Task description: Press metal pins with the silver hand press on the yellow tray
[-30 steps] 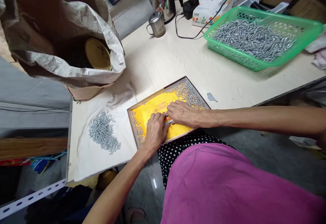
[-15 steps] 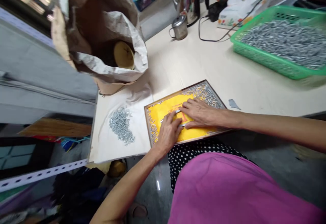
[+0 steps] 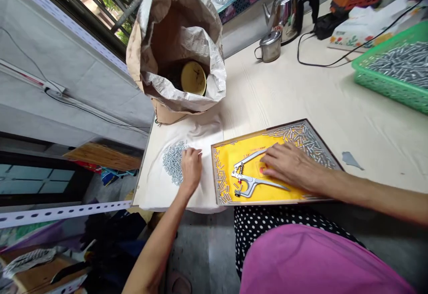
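Observation:
My left hand is at the right edge of a pile of small grey metal pins on a white cloth. Its fingers are curled together; whether a pin is between them I cannot make out. Silver spring-handled pliers lie spread on the yellow bottom of a shallow tray. My right hand rests over the tray with its fingers stretched out and apart, covering the end of the pliers' upper handle. More small metal pieces lie along the tray's far right side and its left side.
Behind the cloth stands a large open paper sack with a yellowish round container inside. A green basket full of metal pieces is at the right. Further back are a lidded metal cup, a kettle and a black cord.
My left hand has left the pliers and moved left to the pin pile. My right hand stays over the tray; the pliers now show plainly. The view has shifted.

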The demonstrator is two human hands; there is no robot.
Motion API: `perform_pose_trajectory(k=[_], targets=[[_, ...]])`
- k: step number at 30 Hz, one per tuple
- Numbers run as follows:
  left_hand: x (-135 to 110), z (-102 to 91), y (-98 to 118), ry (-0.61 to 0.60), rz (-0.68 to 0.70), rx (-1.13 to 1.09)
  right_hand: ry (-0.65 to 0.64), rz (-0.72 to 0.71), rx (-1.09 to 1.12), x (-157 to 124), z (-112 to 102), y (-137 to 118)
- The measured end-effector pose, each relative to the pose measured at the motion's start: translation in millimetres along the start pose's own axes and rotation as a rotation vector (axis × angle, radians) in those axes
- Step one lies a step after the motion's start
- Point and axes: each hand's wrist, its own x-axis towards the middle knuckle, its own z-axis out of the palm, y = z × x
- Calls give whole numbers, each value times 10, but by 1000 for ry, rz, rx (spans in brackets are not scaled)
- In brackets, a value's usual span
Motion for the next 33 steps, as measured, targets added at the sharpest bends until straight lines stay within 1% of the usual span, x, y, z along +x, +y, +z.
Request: perform_pose_trajectory(k=[2, 3, 5, 7, 9, 11, 13, 15, 17, 19, 21, 23, 25, 26, 27, 28, 30, 32, 33], targets=[[90, 59, -377, -73, -12, 95, 7, -21, 57, -141, 49, -154], [114, 94, -514, -112, -3, 127, 3, -21, 63, -197, 86, -216], [142, 156, -684, -180, 37, 172, 11, -1, 53, -270, 162, -299], [167, 195, -748, -224, 85, 203, 18, 27, 47, -290, 215, -332], [198, 211, -763, -247, 118, 221, 21, 46, 47, -277, 232, -334], [222, 216, -773, -244, 128, 201, 15, 60, 38, -252, 217, -327], [230, 227, -797, -212, 110, 137, -3, 71, 21, -225, 192, -321], [230, 242, -827, -166, 48, 52, -16, 73, 11, -204, 175, -313], [234, 238, -840, -138, -66, -37, -43, 85, 5, -191, 171, -302], [248, 188, -806, -119, -180, -124, -65, 98, 4, -186, 171, -291], [259, 82, -696, -73, -262, -204, -72, 99, 5, -184, 161, -285], [238, -60, -484, -10, -317, -326, -51, 92, 5, -182, 137, -286], [153, -207, -159, 8, -355, -543, 2, 96, 17, -178, 98, -298], [82, -275, 39, -15, -364, -684, 37, 106, 34, -174, 73, -312], [-2, -339, 254, -60, -364, -823, 72, 115, 64, -168, 45, -333], [-96, -396, 475, -131, -344, -938, 113, 120, 109, -160, 13, -363], [-279, -491, 896, -287, -307, -1085, 209, 107, 242, -137, -64, -455], [-417, -558, 1232, -426, -247, -1194, 306, 66, 385, -114, -158, -574], [-464, -584, 1354, -461, -223, -1234, 351, 46, 438, -106, -206, -635]])
